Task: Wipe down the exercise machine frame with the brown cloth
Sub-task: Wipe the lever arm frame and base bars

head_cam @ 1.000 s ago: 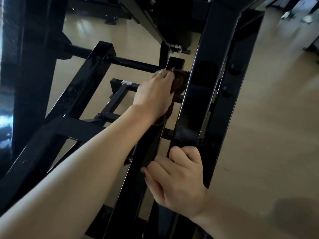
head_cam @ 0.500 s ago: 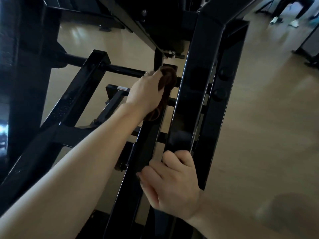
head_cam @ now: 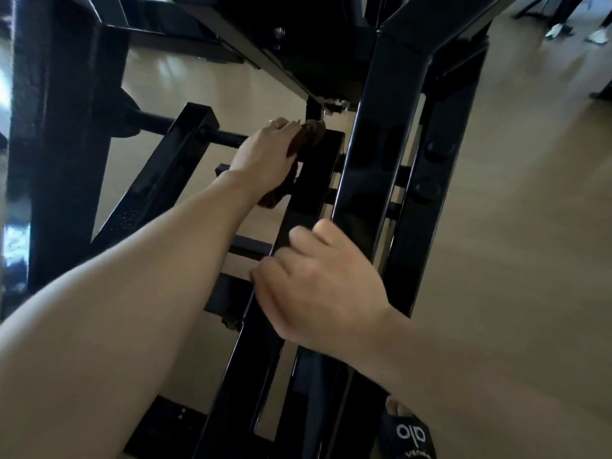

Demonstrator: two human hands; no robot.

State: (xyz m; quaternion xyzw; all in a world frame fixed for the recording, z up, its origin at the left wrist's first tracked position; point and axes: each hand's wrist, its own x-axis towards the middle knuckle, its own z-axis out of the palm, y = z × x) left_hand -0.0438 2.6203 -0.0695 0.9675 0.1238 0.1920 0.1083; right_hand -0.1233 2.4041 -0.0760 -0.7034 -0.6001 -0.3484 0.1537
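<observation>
With my left hand (head_cam: 265,157) bunching the brown cloth (head_cam: 306,137) at frame centre and my right hand (head_cam: 318,283) curled around the frame (head_cam: 374,180), I should press firmly along each rail.

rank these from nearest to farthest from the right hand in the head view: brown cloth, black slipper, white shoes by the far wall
1. black slipper, below the right hand, bottom edge.
2. brown cloth, up the frame under the left hand.
3. white shoes, top right corner.

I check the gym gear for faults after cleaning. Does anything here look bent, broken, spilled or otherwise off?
Nothing stands out. The black frame looks straight and unbroken where visible. The left hand holds the cloth against a bar, and the right hand grips the frame. The floor shows no spill.
</observation>
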